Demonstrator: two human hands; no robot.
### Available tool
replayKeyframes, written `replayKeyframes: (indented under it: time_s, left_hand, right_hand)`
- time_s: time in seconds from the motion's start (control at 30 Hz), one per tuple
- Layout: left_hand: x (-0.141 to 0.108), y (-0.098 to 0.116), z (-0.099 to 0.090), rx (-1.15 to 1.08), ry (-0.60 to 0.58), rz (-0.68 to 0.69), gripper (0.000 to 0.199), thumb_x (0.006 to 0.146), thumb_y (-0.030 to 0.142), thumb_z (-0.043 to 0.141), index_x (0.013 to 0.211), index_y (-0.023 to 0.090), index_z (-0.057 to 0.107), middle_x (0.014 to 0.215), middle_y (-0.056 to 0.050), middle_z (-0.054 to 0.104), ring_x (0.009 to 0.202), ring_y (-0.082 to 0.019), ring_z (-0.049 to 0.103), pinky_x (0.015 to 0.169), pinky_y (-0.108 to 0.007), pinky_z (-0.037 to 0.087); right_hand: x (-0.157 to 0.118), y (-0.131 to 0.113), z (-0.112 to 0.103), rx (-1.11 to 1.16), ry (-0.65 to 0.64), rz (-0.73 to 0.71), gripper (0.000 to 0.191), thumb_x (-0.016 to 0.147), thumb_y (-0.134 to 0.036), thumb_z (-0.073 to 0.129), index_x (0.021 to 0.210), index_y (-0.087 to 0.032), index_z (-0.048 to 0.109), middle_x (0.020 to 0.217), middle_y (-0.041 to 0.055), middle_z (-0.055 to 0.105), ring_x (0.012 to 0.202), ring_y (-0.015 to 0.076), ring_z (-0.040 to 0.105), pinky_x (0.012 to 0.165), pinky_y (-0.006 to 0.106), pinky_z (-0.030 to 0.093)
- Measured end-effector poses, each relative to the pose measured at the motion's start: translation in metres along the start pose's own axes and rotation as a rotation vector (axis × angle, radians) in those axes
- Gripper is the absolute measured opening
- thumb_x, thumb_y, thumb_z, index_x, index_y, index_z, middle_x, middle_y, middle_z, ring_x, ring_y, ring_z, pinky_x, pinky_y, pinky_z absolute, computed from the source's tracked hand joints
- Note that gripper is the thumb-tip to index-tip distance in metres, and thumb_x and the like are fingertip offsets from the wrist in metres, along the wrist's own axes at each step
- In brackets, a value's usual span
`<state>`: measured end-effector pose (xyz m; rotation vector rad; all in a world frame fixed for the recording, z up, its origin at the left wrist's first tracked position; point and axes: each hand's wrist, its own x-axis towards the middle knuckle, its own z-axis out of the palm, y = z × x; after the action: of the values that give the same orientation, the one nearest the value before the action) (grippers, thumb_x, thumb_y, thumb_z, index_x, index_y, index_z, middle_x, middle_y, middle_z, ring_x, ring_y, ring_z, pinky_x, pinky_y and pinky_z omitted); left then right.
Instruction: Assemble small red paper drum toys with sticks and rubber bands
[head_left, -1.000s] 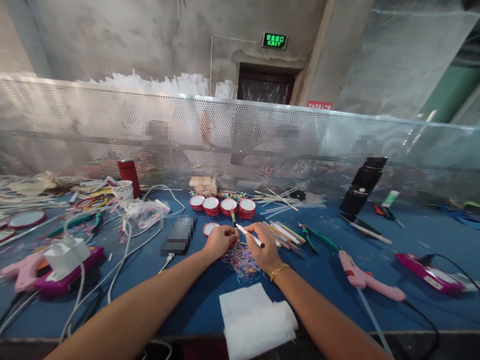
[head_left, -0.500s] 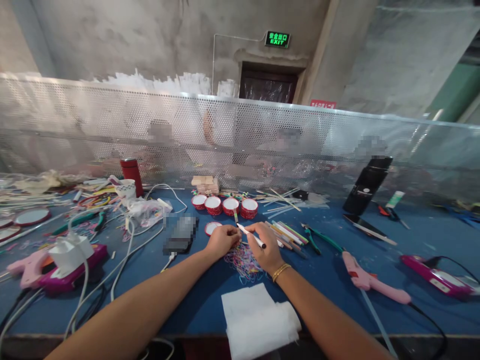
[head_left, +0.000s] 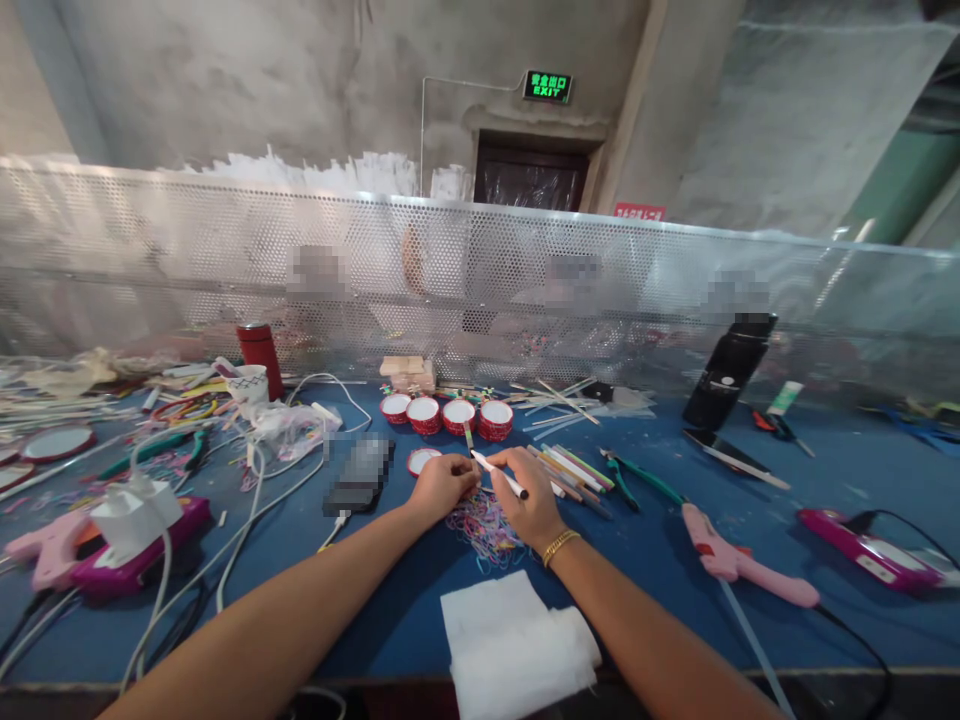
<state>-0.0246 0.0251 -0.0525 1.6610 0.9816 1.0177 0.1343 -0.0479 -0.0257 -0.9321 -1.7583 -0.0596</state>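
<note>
My left hand (head_left: 442, 487): pinching slim stick (head_left: 469, 437), long axis pointing away from me | my right hand (head_left: 534, 495): gripping white marker (head_left: 501, 475), tip at stick's right

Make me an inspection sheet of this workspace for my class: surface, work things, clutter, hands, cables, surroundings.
Surface: blue table, crowded most on the left.
Work things: thin strip and white pen; four red rounds in a row beyond.
Clutter: thread scraps below the hands, cloth at the near edge, phone left, glue gun right.
Hands: left hand pinches the strip; right hand grips the pen, tip at the strip, contact unclear.
Cables: white cable at the phone, others tangled at left; black cord from the glue gun.
Surroundings: perforated screen behind the table, lit exit sign above a doorway; shapes behind the screen blurred.
</note>
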Motion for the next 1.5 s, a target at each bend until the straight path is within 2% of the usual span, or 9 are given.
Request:
replayKeyframes:
  time_s: [0.37,0.53,0.77,1.03,1.3,1.5]
  left_hand:
    - [-0.004,0.01,0.001,-0.034,0.0,-0.046,0.029,0.065,0.043,0.072,0.066,0.016,0.063,0.053,0.002,0.059,0.047,-0.011,0.049,0.048,-0.023,0.035]
    - [-0.006,0.015,0.001,-0.067,-0.005,-0.067,0.022,0.066,0.036,0.072,0.064,0.017,0.062,0.053,0.001,0.059,0.048,-0.011,0.051,0.05,-0.023,0.038]
    - [-0.004,0.01,0.0,-0.044,-0.003,-0.019,0.017,0.067,0.032,0.069,0.064,0.016,0.062,0.053,0.001,0.059,0.047,-0.012,0.051,0.049,-0.023,0.037]
    - [-0.001,0.005,0.001,-0.062,-0.004,-0.04,0.02,0.067,0.035,0.068,0.066,0.016,0.062,0.054,0.001,0.059,0.048,-0.011,0.05,0.049,-0.023,0.036]
    - [-0.001,0.002,0.001,-0.025,-0.004,-0.028,0.021,0.067,0.035,0.068,0.065,0.016,0.062,0.054,0.002,0.059,0.048,-0.011,0.051,0.05,-0.023,0.037]
    - [-0.002,0.006,0.001,-0.047,-0.003,-0.028,0.02,0.067,0.035,0.067,0.066,0.015,0.062,0.053,0.002,0.058,0.047,-0.011,0.051,0.048,-0.023,0.035]
  right_hand:
    - [0.001,-0.001,-0.003,-0.048,0.043,0.018,0.014,0.091,-0.025,0.047,0.088,-0.021,0.06,0.081,0.0048,0.062,0.08,0.0214,0.056,0.075,0.036,0.044]
    - [0.001,-0.003,-0.005,-0.041,0.055,0.028,0.015,0.092,-0.026,0.046,0.088,-0.021,0.06,0.08,0.005,0.061,0.079,0.0216,0.056,0.075,0.036,0.043]
    - [0.0,-0.002,-0.001,-0.024,0.007,0.009,0.016,0.092,-0.026,0.045,0.09,-0.021,0.06,0.083,0.005,0.061,0.082,0.0215,0.056,0.077,0.036,0.043]
    - [0.0,-0.001,-0.002,-0.048,0.045,0.035,0.014,0.092,-0.025,0.047,0.087,-0.021,0.059,0.08,0.0052,0.062,0.08,0.0217,0.055,0.075,0.036,0.042]
    - [-0.001,-0.001,-0.001,-0.023,0.016,0.007,0.014,0.091,-0.024,0.047,0.089,-0.02,0.06,0.081,0.0046,0.061,0.08,0.0209,0.054,0.075,0.036,0.041]
    - [0.0,0.0,-0.002,-0.037,0.036,0.026,0.013,0.091,-0.024,0.047,0.087,-0.02,0.059,0.08,0.0045,0.061,0.079,0.0209,0.054,0.075,0.035,0.041]
